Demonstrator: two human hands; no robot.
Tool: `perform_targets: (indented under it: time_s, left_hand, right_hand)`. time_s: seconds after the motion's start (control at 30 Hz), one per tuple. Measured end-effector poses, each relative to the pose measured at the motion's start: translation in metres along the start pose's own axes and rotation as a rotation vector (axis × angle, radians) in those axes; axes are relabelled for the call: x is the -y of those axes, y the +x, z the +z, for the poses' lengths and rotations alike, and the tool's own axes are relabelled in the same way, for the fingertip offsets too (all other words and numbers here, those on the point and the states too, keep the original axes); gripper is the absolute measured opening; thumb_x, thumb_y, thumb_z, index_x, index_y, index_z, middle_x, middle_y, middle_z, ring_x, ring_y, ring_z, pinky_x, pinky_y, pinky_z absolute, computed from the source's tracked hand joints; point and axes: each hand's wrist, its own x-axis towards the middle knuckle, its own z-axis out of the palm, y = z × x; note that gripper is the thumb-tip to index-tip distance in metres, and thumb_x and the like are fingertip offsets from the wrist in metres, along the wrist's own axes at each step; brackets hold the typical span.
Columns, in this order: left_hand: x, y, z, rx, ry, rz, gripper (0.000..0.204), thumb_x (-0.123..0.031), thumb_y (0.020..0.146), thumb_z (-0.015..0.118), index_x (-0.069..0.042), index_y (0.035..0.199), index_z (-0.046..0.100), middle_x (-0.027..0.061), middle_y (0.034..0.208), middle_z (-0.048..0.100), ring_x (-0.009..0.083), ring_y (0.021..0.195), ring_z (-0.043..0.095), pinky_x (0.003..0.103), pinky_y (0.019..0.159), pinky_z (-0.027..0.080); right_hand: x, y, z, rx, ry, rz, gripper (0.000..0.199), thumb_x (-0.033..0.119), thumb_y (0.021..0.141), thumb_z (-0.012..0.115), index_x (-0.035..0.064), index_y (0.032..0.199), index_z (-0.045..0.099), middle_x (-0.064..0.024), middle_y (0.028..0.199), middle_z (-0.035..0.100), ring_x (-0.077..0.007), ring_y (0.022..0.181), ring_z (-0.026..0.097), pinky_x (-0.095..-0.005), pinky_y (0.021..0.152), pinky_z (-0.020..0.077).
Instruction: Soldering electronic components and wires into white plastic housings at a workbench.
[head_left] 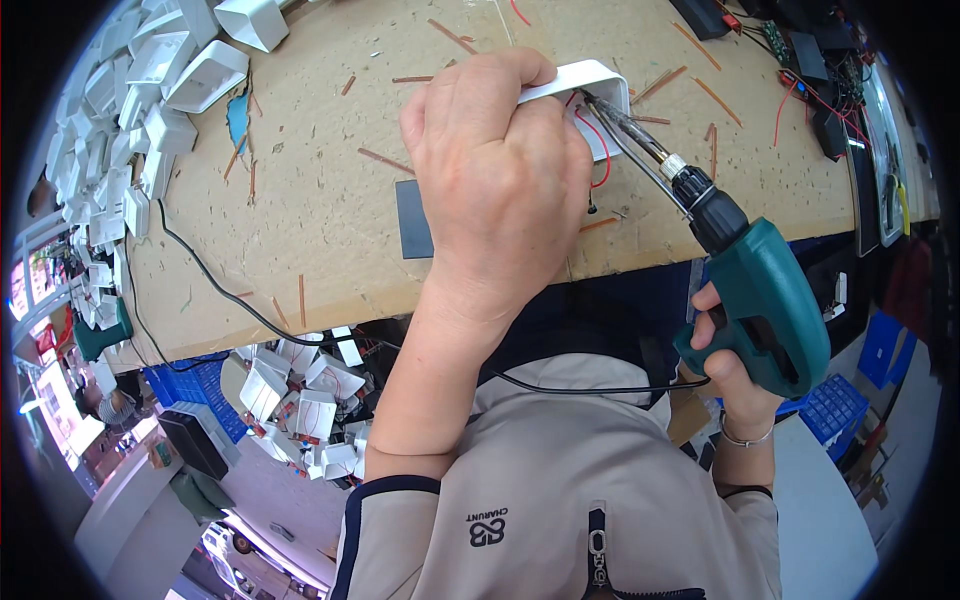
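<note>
My left hand (505,165) is closed around a small white plastic box (590,75), tilted over the worktable. From the box a thin red wire (606,165) loops out. The left fingertips are partly hidden behind the hand. In my right hand (730,365) is a green pistol-grip soldering iron (775,300), fingers wrapped round its handle. Its metal tip reaches into the box's opening; whether it touches anything inside cannot be seen. A flat dark grey rectangular piece (413,220) lies on the table beside my left wrist.
White plastic boxes (205,80) heap along the table's left side. More boxes with wires (315,410) sit below its front edge. Brown strips lie scattered on the worktable (330,200). A black cord (230,285) crosses its front left. Circuit boards and wires (800,60) occupy the far right.
</note>
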Motion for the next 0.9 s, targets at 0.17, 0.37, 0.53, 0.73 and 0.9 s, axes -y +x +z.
perform_targets:
  time_s: [0.17, 0.37, 0.53, 0.73, 0.9]
  left_hand:
    - [-0.0026, 0.0040, -0.0034, -0.009, 0.045, 0.010, 0.005, 0.001, 0.059, 0.058, 0.000, 0.065, 0.060, 0.0067, 0.082, 0.057, 0.0199, 0.070, 0.052, 0.029, 0.063, 0.041]
    - [-0.0022, 0.0039, -0.0022, -0.009, 0.039, 0.013, 0.006, 0.001, 0.059, 0.058, 0.000, 0.065, 0.060, 0.0066, 0.082, 0.056, 0.0200, 0.069, 0.052, 0.029, 0.062, 0.040]
    - [-0.0011, 0.0041, -0.0028, -0.013, 0.040, 0.014, 0.006, 0.001, 0.059, 0.058, 0.000, 0.065, 0.060, 0.0062, 0.082, 0.056, 0.0199, 0.069, 0.052, 0.029, 0.062, 0.040]
    - [-0.0021, 0.0040, -0.0030, -0.004, 0.054, 0.011, 0.006, 0.000, 0.059, 0.058, 0.000, 0.065, 0.060, 0.0053, 0.082, 0.056, 0.0192, 0.070, 0.051, 0.029, 0.064, 0.039]
    - [-0.0005, 0.0044, -0.0031, 0.002, 0.052, 0.007, 0.006, 0.000, 0.059, 0.058, 0.000, 0.064, 0.060, 0.0051, 0.082, 0.056, 0.0191, 0.070, 0.051, 0.029, 0.064, 0.039]
  right_hand:
    - [-0.0019, 0.0010, -0.0023, 0.015, -0.004, -0.023, 0.066, 0.034, 0.066, 0.073, -0.0061, 0.111, 0.045, -0.0119, 0.089, 0.055, -0.0114, 0.064, 0.053, -0.0218, 0.054, 0.0425]
    - [-0.0010, 0.0000, -0.0024, 0.003, -0.011, 0.012, 0.066, 0.033, 0.066, 0.074, -0.0052, 0.111, 0.046, -0.0107, 0.086, 0.055, -0.0115, 0.063, 0.053, -0.0220, 0.054, 0.0425]
    - [0.0026, -0.0035, -0.0023, -0.053, -0.066, 0.054, 0.062, 0.030, 0.065, 0.075, -0.0047, 0.109, 0.048, -0.0088, 0.080, 0.055, -0.0121, 0.063, 0.053, -0.0227, 0.055, 0.0440]
    - [0.0039, -0.0039, -0.0036, 0.001, 0.033, -0.063, 0.040, 0.005, 0.067, 0.072, -0.0006, 0.102, 0.055, -0.0080, 0.088, 0.059, -0.0111, 0.074, 0.057, -0.0223, 0.064, 0.0477]
    - [0.0031, -0.0055, -0.0060, 0.015, 0.002, -0.021, 0.043, 0.006, 0.066, 0.073, -0.0006, 0.104, 0.054, -0.0086, 0.090, 0.059, -0.0119, 0.075, 0.057, -0.0232, 0.065, 0.0476]
